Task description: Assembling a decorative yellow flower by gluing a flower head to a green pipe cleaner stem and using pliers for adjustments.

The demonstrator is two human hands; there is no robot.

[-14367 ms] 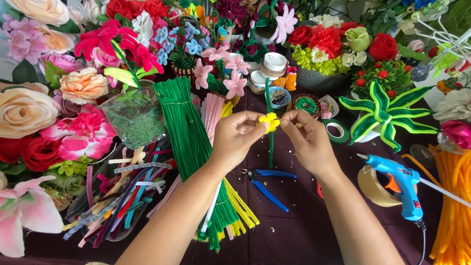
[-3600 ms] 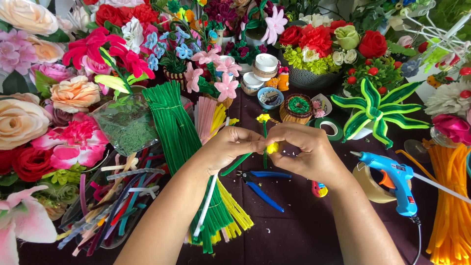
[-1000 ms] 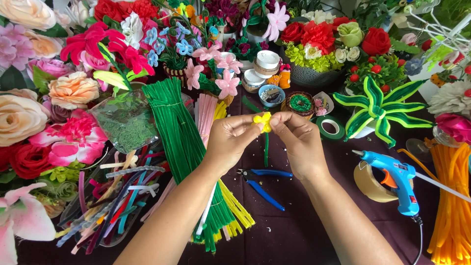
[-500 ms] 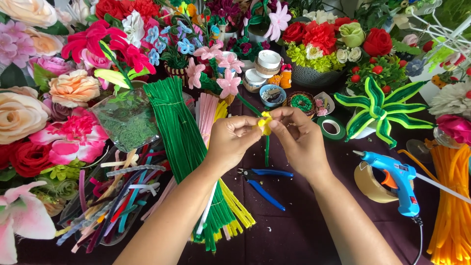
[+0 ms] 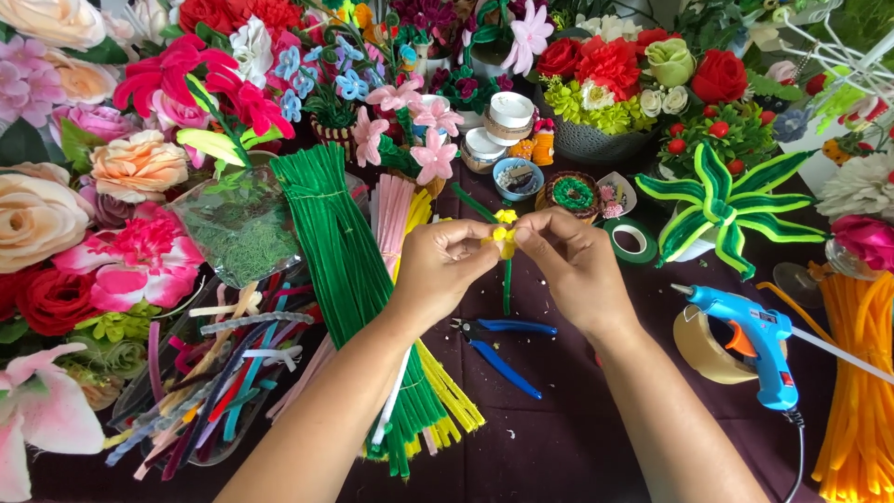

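Both my hands meet above the dark table, pinching a small yellow pipe-cleaner flower (image 5: 505,233) on a green stem (image 5: 507,284) that hangs down between them. My left hand (image 5: 442,270) grips the flower from the left with thumb and fingertips. From the right, my right hand (image 5: 573,265) pinches the same yellow petals. Blue-handled pliers (image 5: 498,340) lie on the table just below my hands.
A thick bundle of green pipe cleaners (image 5: 349,279) with pink and yellow ones lies left of my hands. A blue glue gun (image 5: 754,340) and a tape roll (image 5: 703,345) sit at the right, orange pipe cleaners (image 5: 852,391) beyond. Artificial flowers, small pots and a green striped plant (image 5: 722,200) ring the table.
My hands have stayed raised with the yellow flower; the fingers have shifted slightly on the petals. Several seconds ago the hands were lower, near the table.
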